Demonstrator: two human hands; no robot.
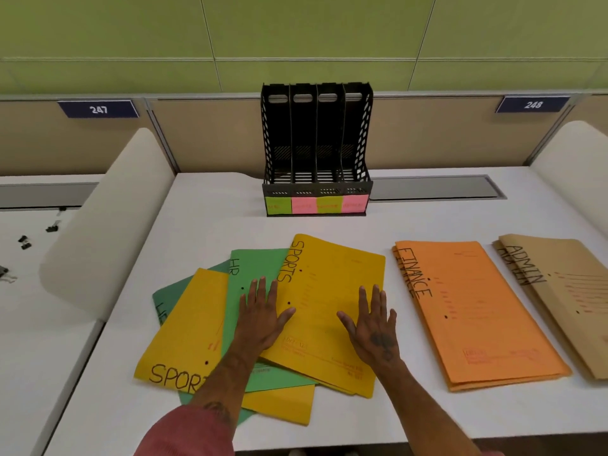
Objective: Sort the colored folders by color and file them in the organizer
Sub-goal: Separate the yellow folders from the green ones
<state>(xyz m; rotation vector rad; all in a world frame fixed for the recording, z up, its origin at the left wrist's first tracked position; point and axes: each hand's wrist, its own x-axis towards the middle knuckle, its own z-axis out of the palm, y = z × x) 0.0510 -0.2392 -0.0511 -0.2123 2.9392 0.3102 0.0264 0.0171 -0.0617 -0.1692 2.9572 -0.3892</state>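
A loose pile of folders lies at the desk's front. On top is a yellow folder [332, 291] marked SPORTS, over a green HR folder [250, 271], another yellow SPORTS folder [184, 337] and a second green folder [171, 294]. My left hand [261, 315] lies flat across the green HR folder and the top yellow one. My right hand [373, 324] lies flat on the top yellow folder. An orange FINANCE stack [473, 311] and a tan ADMIN stack [566, 291] lie to the right. The black four-slot organizer [317, 149] stands empty at the back, with green and pink labels.
White curved dividers [108, 218] flank the desk on both sides. A grey cable tray lid [434, 187] runs behind the organizer. Several black binder clips [24, 241] lie on the neighbouring desk at left. Number plates 247 and 248 hang on the back partition.
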